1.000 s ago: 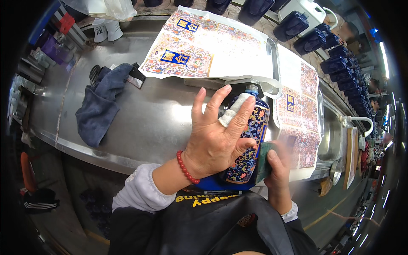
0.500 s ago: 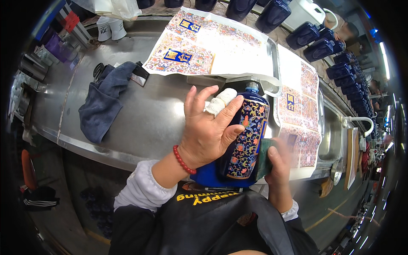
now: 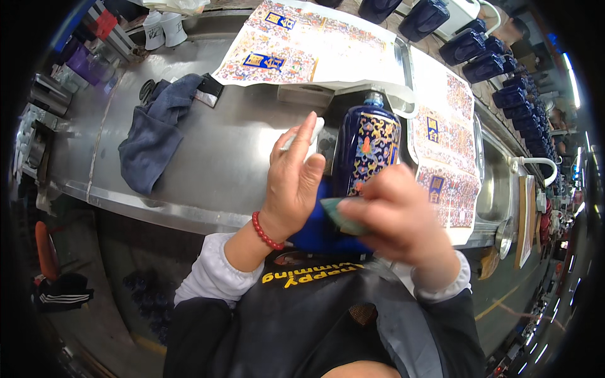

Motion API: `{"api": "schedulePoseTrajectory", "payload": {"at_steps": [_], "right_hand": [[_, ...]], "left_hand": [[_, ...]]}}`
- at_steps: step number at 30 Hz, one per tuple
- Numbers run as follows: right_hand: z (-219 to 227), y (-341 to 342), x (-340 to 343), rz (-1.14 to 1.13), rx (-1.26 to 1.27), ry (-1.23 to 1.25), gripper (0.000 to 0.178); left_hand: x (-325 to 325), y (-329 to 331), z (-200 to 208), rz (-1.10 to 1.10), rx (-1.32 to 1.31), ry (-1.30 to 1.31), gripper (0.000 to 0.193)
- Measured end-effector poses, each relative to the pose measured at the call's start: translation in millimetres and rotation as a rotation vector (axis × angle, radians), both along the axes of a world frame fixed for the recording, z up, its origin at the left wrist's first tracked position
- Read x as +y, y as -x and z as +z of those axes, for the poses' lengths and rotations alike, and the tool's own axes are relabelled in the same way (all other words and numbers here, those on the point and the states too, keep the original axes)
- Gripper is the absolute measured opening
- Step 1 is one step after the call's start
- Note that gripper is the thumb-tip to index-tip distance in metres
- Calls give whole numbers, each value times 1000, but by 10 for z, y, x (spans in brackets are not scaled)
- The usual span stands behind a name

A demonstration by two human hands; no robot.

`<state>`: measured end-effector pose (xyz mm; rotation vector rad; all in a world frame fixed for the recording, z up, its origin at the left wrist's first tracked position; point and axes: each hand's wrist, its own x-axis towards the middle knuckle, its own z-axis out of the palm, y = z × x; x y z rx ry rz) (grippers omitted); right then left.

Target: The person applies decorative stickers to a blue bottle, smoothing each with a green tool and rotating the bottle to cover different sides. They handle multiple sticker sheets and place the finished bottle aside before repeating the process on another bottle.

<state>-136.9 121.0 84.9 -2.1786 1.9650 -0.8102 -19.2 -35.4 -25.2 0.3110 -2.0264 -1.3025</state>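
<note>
A dark blue glossy bottle (image 3: 372,140) with a colourful floral pattern on its face stands in front of me, its neck pointing away. My left hand (image 3: 293,179) is off the bottle, just to its left, with fingers stretched out; white wrapping covers part of one finger. Across the bottle's lower part is my right hand (image 3: 403,211), blurred by motion. It grips a flat green pad (image 3: 343,215), whose exact kind I cannot make out. The hand and pad hide the bottle's base. Something bright blue (image 3: 315,230) shows beneath the bottle.
Patterned decal sheets (image 3: 277,47) lie behind the bottle, with more sheets (image 3: 441,151) to its right. A dark blue cloth (image 3: 154,142) rests on the metal counter (image 3: 220,160). Several blue bottles (image 3: 423,20) line the back. At right is a sink (image 3: 491,189) with a white tap (image 3: 542,169).
My left hand has lifted off the bottle and moved left. My right hand has brought the green pad from the bottle's right side across its lower front.
</note>
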Motion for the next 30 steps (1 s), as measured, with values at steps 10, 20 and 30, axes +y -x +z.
{"api": "schedulePoseTrajectory", "payload": {"at_steps": [10,20,30], "right_hand": [[-485,-128,458,-792,-1215,289,16],[-408,-152,408,-819,-1180,246,19],[-163,-311,495,60,101,39,28]], "left_hand": [[253,-86,-150,-161,-103,135,102],[211,-114,-122,-274,-183,65,106],[144,-48,-177,-322,0,-405,87]]}}
